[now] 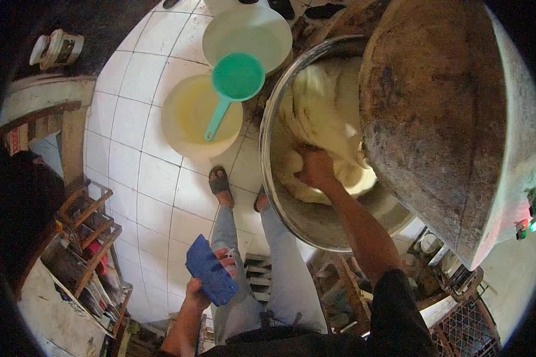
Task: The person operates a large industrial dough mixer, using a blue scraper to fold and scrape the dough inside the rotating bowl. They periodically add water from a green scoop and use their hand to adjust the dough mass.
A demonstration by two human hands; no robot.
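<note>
Reaching down into a wide metal bowl (265, 149), the right hand (317, 166) touches pale dough (318, 119), which lies under its fingers and heaps up just beyond them; whether those fingers grip or merely press, I cannot tell. The bowl's deep wall rings the hand, presumably so the soft mass stays gathered. Close to the right of that hand, a worn brown machine housing (435, 107) overhangs the bowl, which probably explains why the arm (366, 235) enters from the near, uncovered side. Well apart, lower and to its left, the left hand (198, 291) is closed around a blue slab (210, 271), thumb on one edge and fingers on the other, likely held out over the legs (286, 256) to stay clear of the dough. Ahead of the left hand, a green dipper (238, 77) seems to lie across a tub of yellowish liquid (168, 122) and a paler tub (213, 35) behind it, perhaps so its handle points back within easy reach
</note>
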